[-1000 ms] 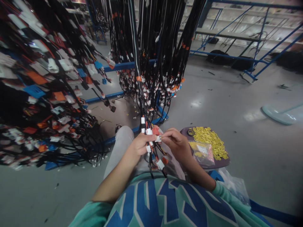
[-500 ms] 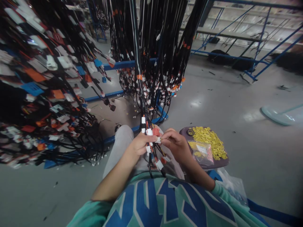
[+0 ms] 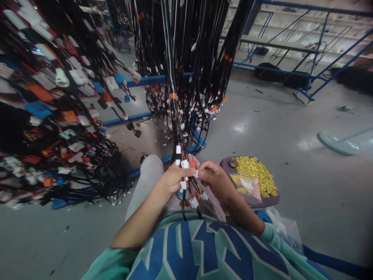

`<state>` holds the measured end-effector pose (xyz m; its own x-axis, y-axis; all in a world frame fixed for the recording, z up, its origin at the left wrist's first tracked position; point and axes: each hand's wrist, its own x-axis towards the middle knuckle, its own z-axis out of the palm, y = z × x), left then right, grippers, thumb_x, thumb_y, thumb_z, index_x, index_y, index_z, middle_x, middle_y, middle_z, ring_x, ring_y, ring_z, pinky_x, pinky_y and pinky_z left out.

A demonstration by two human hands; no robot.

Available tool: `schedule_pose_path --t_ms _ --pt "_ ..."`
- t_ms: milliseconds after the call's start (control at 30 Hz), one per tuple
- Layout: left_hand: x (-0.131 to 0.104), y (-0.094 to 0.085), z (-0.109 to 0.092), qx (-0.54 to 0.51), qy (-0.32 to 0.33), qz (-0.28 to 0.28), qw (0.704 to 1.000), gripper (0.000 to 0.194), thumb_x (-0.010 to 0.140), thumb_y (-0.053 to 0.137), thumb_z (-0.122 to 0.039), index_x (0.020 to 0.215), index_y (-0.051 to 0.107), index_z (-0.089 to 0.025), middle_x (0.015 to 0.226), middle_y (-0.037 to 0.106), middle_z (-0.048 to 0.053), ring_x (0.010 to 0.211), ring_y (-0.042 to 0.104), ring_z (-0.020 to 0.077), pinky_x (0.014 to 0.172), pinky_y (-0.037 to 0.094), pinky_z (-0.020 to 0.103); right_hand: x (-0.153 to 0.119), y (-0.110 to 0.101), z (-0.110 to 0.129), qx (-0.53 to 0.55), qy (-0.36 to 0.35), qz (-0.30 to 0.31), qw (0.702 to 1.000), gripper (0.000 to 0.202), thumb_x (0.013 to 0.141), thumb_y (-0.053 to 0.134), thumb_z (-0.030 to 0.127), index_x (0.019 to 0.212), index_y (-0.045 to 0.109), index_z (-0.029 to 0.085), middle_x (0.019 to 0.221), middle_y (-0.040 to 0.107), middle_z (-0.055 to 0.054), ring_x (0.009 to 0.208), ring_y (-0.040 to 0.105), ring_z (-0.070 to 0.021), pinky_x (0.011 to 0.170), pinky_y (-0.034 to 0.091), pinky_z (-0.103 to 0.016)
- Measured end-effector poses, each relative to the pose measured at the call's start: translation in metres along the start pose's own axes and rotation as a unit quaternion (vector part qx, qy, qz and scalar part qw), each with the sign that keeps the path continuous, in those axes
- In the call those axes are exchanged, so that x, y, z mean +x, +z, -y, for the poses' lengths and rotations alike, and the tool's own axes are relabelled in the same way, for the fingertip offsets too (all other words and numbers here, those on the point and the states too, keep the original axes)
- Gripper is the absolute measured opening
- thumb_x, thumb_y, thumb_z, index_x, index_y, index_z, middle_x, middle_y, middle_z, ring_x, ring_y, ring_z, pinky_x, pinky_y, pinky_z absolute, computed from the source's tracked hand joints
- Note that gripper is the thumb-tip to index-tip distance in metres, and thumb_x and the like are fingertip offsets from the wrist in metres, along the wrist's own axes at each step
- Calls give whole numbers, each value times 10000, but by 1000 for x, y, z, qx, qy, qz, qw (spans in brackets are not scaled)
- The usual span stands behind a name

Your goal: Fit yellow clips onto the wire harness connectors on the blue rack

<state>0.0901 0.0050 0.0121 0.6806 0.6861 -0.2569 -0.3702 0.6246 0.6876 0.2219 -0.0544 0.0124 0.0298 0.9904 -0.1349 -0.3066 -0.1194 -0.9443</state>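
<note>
A black wire harness (image 3: 173, 105) hangs down in front of me, and its lower end spreads over my lap in several branches with white, red and orange plugs. My left hand (image 3: 174, 179) is closed round these branches, its thumb pressing on a small white connector (image 3: 196, 174). From the other side my right hand (image 3: 216, 179) pinches the same connector between thumb and fingertips; anything smaller inside the pinch is hidden. A red connector (image 3: 192, 162) sits just above the thumb. Below the hands dangle a white plug (image 3: 194, 202) and other loose ends.
At my right a dark stool seat (image 3: 227, 165) bears a heap of yellow clips (image 3: 258, 175), a plastic bag (image 3: 246, 188) and a black tape roll (image 3: 233, 163). Harnesses crowd a blue rack (image 3: 154, 79) ahead; more hanging harnesses (image 3: 70, 116) fill the left.
Both hands stay at the white connector. My right fingers have closed further over it, and the plugs below have swung slightly. The view has shifted a little.
</note>
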Motion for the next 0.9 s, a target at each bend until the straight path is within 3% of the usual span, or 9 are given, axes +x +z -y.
schedule_pose_path --t_ms 200,567,900 --pt "-1 3 -3 -12 12 0 1000 394 384 834 -166 632 535 -99 555 578 -4 483 548 94 491 471 206 -3 -3 9 22 29 48 998 257 602 756 340 780 638 196 594 499 48 502 424 -60 435 356 -174" --pt "-3 4 -1 2 -15 -14 1000 431 356 846 -192 613 512 -103 514 572 -16 450 551 99 466 487 214 0 -2 5 53 42 26 997 197 558 775 278 672 645 183 541 517 48 450 438 -53 396 363 -162" --pt "1 3 2 -12 -2 -17 1000 389 375 837 -147 607 528 -102 499 563 -24 431 535 91 446 481 204 -1 3 1 44 20 -35 998 167 512 768 237 601 636 186 512 520 50 426 420 -60 368 346 -178"
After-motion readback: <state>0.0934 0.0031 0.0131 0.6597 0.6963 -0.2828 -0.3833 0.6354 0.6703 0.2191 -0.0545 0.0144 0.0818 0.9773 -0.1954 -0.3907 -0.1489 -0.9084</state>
